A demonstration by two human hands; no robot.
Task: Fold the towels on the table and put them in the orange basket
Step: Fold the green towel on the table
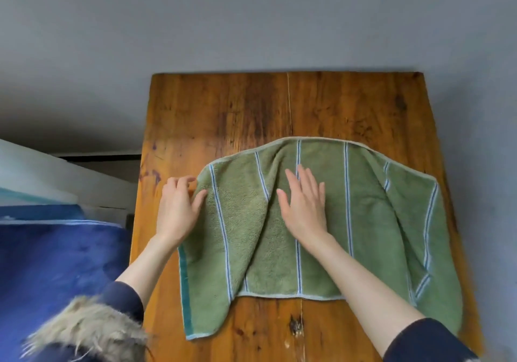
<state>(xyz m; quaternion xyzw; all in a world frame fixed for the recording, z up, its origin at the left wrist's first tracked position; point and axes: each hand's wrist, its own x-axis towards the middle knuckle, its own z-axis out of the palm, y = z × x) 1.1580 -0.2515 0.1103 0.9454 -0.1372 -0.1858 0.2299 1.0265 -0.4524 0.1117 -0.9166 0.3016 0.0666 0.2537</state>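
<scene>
From the head view, a green striped towel [321,221] lies spread out and a bit wrinkled on the wooden table [223,104]. The right hand [303,202] lies flat on its middle with straight fingers a little apart. The left hand [179,205] pinches the towel's left edge with curled fingers and thumb.
</scene>
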